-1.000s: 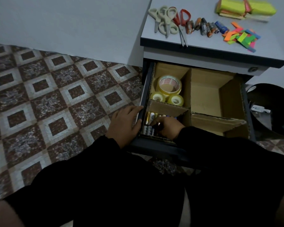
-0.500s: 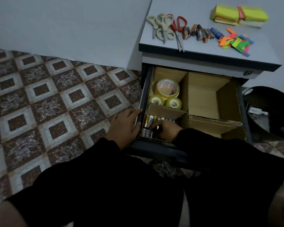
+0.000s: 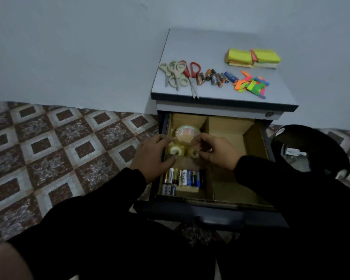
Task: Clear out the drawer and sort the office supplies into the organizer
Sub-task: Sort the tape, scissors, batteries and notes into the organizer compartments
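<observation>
The drawer [image 3: 214,211] stands pulled out of the small cabinet, with a cardboard organizer [image 3: 208,126] fitted inside it. Both hands hover over the organizer's divider between the tape compartment and the battery compartment. The left hand [image 3: 152,156] lies with relaxed fingers at the drawer's left wall, its fingertips near a small tape roll [image 3: 175,150]; its grip looks released, holding nothing that shows. The right hand [image 3: 216,151] has its fingers curled toward a second small tape roll [image 3: 192,152], but motion blur hides whether that grip is grasping anything, so it cannot be told.

Behind the small rolls sits a large tape roll [image 3: 187,132]. Nearer the drawer front, sorted batteries [image 3: 183,177] lie in a row, with a few more below them. On the bench above the drawer wait scissors [image 3: 177,74], loose batteries [image 3: 215,77], coloured paper strips [image 3: 251,84] and sticky note pads [image 3: 253,58].

The sort seems partly done, with the bench items still to be placed. The main risk lies in the soft cardboard: a wrist pressing on the divider could bend it, letting tape rolls slide into the batteries. The loose batteries on the bench could roll off its front edge if bumped, and the scissor tips already reach that edge.
</observation>
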